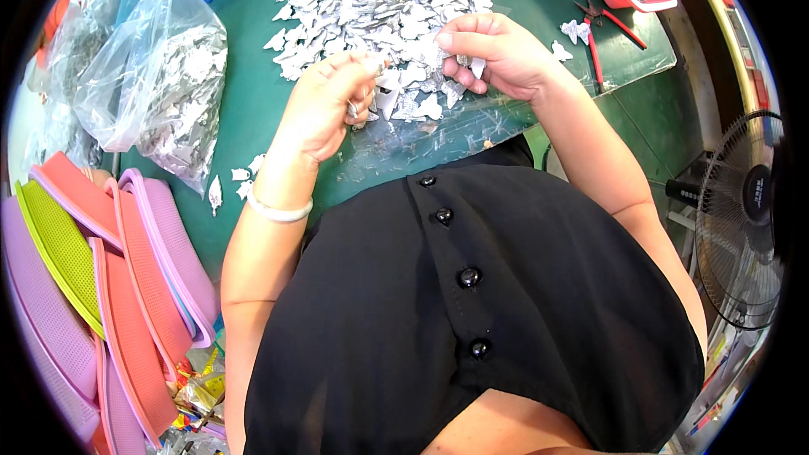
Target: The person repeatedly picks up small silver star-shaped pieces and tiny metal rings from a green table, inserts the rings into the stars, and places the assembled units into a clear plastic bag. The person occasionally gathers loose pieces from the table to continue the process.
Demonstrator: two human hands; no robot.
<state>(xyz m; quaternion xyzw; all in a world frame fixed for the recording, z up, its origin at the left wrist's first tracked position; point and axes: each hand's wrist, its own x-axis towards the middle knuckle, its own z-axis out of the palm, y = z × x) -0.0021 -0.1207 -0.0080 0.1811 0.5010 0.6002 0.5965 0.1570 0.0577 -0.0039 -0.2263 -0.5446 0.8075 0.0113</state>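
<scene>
- Pieces point(383, 4): silver-grey, heaped on the green table point(253, 109) ahead of me.
- Left hand point(329, 101): I curl fingers around a small piece point(352, 109).
- Right hand point(501, 55): I hold a pale piece point(478, 67) among bent fingers.
- Red-handled pliers point(594, 46): on the table, right of the heap.

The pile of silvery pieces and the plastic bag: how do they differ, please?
The pile lies loose on the green table; the plastic bag is clear and encloses its contents. The pile is top centre in view, the plastic bag left. Both include silvery-grey pieces.
</scene>
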